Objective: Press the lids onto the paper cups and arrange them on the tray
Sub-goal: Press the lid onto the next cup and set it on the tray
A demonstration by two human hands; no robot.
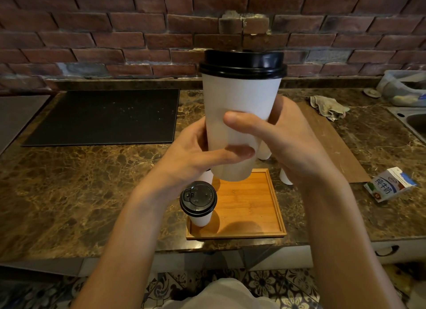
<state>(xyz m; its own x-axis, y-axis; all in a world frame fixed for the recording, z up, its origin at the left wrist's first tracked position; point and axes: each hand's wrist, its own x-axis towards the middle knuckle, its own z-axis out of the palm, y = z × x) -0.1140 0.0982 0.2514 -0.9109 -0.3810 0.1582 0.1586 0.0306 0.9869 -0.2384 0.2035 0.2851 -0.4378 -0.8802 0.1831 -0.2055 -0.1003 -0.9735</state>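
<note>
**Lidded cup ready for the tray**

Left hand (196, 152) and right hand (288, 143) both grip the lidded cup (239, 106) above the tray (251, 207). Lower it upright beside the placed cup (199, 202), keeping the squeeze light.

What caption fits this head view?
Left hand and right hand hold a black-lidded white paper cup above a square wooden tray holding another lidded cup.

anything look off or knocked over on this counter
The milk carton lies tipped on its side on the counter, right of the tray; no spill shows. A crumpled rag sits at the far end of the wooden board.
</note>
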